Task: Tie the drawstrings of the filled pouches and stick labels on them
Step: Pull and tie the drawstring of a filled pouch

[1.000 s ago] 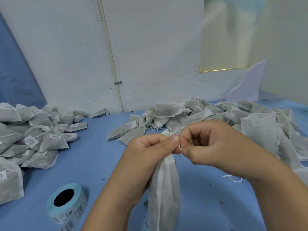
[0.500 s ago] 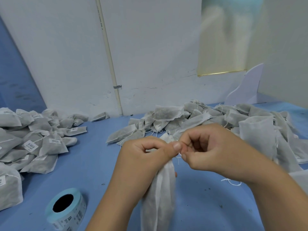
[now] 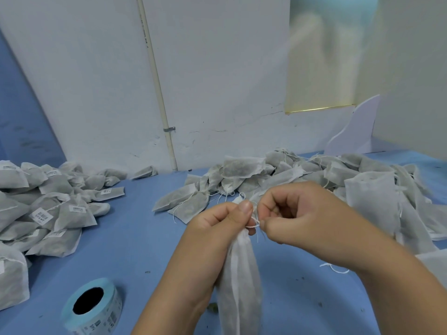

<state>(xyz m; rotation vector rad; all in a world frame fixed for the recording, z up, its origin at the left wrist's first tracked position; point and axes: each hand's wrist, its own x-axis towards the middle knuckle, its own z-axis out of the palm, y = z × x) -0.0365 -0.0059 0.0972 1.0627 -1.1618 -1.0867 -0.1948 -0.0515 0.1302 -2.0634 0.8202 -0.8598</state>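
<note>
A filled white fabric pouch (image 3: 239,284) hangs upright in the lower middle of the view. My left hand (image 3: 217,228) grips its gathered neck, thumb on top. My right hand (image 3: 297,218) sits just to the right and pinches the thin white drawstring (image 3: 254,224) that loops out at the neck. The roll of barcode labels (image 3: 96,308) with a light blue core lies on the blue table (image 3: 135,252) at the lower left, apart from both hands.
A heap of labelled pouches (image 3: 48,209) covers the table's left side. A larger heap of unlabelled pouches (image 3: 314,175) spreads across the back and right, close behind my right hand. A loose bit of string (image 3: 335,268) lies near my right wrist. White wall behind.
My hands and the pouch have stayed almost in place. My right hand has drawn slightly away from the left, so a short loop of drawstring now shows between them.
</note>
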